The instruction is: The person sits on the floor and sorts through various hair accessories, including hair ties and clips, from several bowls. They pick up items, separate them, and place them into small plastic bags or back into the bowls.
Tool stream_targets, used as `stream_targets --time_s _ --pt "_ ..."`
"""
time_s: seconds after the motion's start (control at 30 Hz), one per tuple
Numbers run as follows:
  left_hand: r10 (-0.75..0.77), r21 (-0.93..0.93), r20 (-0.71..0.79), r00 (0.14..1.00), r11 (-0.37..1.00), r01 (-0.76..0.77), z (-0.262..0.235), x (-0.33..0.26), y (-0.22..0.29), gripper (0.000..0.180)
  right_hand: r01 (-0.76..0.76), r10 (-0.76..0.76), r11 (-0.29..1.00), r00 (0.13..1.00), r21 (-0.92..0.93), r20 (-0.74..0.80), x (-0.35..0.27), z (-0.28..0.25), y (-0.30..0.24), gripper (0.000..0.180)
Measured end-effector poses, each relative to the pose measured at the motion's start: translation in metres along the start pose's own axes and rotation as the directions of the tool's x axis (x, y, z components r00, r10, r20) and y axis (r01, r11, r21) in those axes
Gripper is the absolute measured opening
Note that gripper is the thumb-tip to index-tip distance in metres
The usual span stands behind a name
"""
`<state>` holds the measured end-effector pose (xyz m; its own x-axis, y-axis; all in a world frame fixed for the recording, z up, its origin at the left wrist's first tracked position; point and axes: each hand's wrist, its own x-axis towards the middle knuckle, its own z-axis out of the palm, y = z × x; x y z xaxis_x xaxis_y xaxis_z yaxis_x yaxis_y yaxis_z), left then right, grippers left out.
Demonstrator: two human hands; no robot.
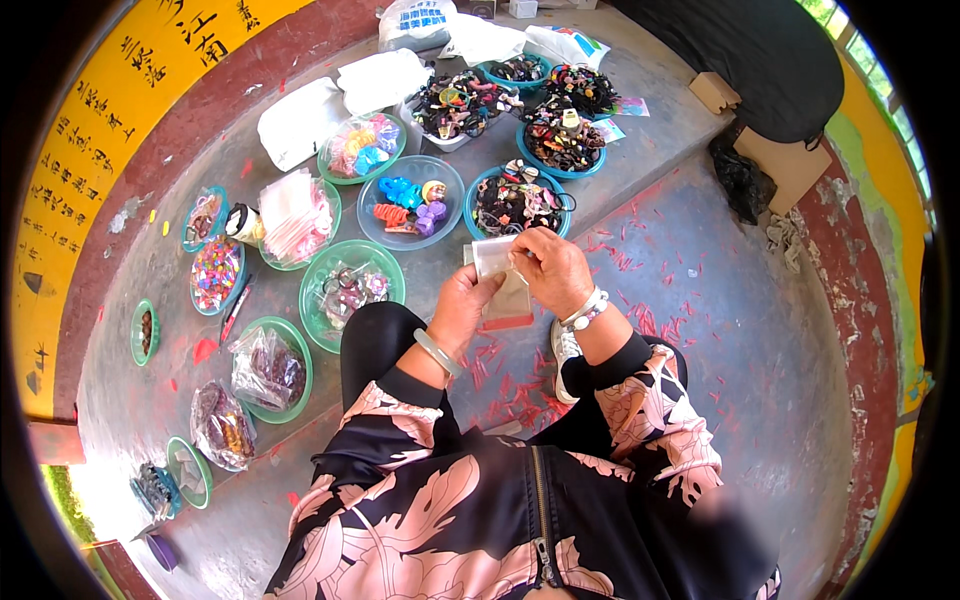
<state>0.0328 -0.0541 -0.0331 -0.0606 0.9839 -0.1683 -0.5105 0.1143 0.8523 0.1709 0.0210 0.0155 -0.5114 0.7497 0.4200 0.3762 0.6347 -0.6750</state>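
Observation:
In front of my body, both hands are on a small clear plastic bag (494,256) with a pinkish lower part. My left hand (466,306) pinches its side between thumb and fingers. At its upper right edge my right hand (555,270) closes, fingertips bent onto the plastic; whatever lies under them is hidden. Just beyond the hands stands a blue basin (572,202) filled with dark hair ties (517,205). To the left, a green basin (391,272) holds small bagged items (350,293). More flat clear-and-pink bags (297,215) are piled in another basin.
A clear bowl (452,188) holds coloured hair ties. Several basins of dark hair ties stand farther back, near white sacks (303,122). Bagged dark items (222,424) and a red-and-black pen-like tool (236,311) lie left. Red scraps (655,320) litter the lower floor, beyond a step edge.

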Motion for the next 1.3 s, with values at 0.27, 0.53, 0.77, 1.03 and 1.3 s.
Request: stream_targets --time_s 0.27,0.53,0.77,1.03,1.3 --pt "-0.038 0.01 0.11 0.993 0.999 0.037 0.008 -0.007 0.008 0.043 -0.105 0.104 0.994 0.994 -0.029 -0.039 -0.001 0.001 0.003 0.008" --pt "-0.171 0.053 0.144 0.975 0.985 0.165 0.015 -0.011 0.021 0.041 -0.09 0.077 0.987 0.992 -0.133 -0.105 -0.002 -0.002 0.004 0.009" --pt "-0.134 -0.077 0.161 0.978 0.986 0.147 0.007 -0.007 0.011 0.033 -0.265 0.267 0.96 0.964 0.095 -0.012 0.0 -0.001 0.011 0.005" --pt "-0.098 -0.114 0.158 0.983 0.987 0.117 0.0 -0.004 0.003 0.032 -0.398 0.435 0.859 0.899 0.322 -0.05 0.007 -0.013 0.017 0.008" --pt "-0.095 -0.162 -0.302 0.949 0.986 0.047 -0.028 0.007 -0.002 0.025 -0.362 0.604 0.694 0.763 0.622 -0.229 0.017 -0.05 0.022 0.01"
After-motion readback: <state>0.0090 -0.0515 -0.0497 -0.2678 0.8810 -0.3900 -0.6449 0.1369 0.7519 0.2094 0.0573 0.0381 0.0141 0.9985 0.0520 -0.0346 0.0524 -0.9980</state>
